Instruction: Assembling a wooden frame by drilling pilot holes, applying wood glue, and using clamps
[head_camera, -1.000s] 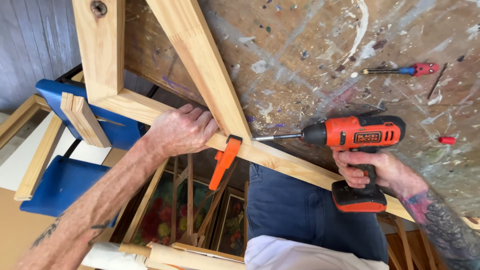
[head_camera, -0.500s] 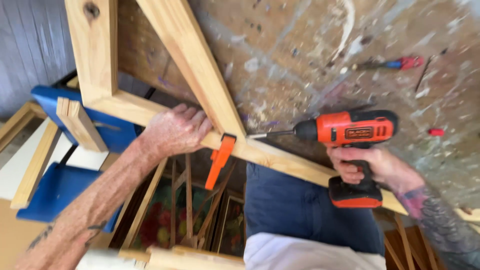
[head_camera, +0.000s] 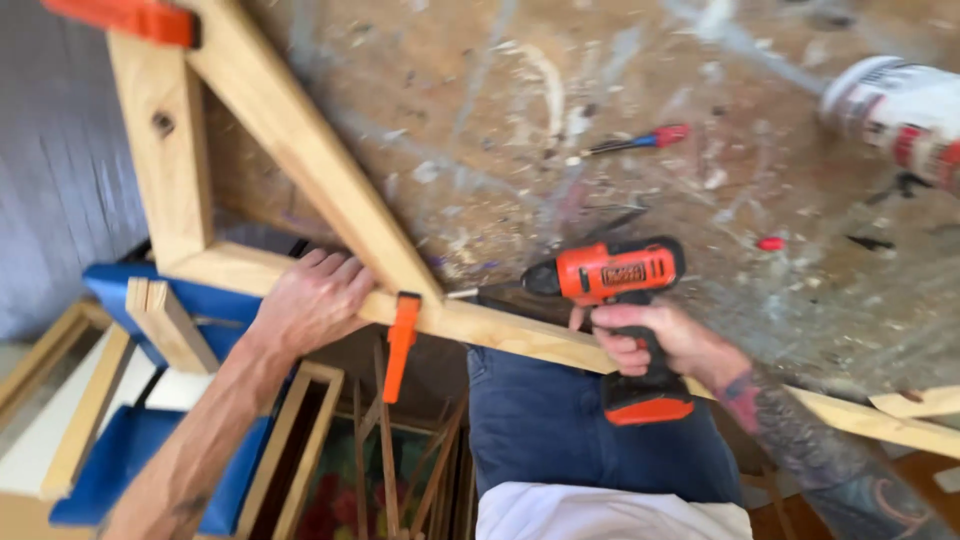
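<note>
— Since the earlier frame the view has shifted: the wooden frame (head_camera: 300, 140) now sits lower in the picture, an orange clamp (head_camera: 135, 18) has come into sight at the upper left corner, and a white can (head_camera: 895, 105) has appeared at the upper right. The drill has also moved left, closer to the joint.

— Where is the drill now?

— The orange and black cordless drill (head_camera: 610, 275) is in the middle of the frame, lying level, with its bit pointing left toward the place where the slanted beam meets the long lower bar (head_camera: 500, 330). Whether the tip touches the wood, I cannot tell, because the picture is blurred there.

— And the hands?

— The right hand (head_camera: 650, 340) has its fingers closed around the drill handle. The left hand (head_camera: 310, 300), at the centre left, has its fingers curled over the lower bar and grips it, just left of a second orange clamp (head_camera: 400, 345) that hangs down from the same bar.

— What lies around?

— The frame rests on a paint-stained workbench (head_camera: 620, 80). A screwdriver with a red and blue handle (head_camera: 640, 140) lies at the upper middle, well apart from the drill. A small red piece (head_camera: 770, 243) lies right of the drill. Blue panels (head_camera: 130, 290) show at the lower left, under the frame.
</note>
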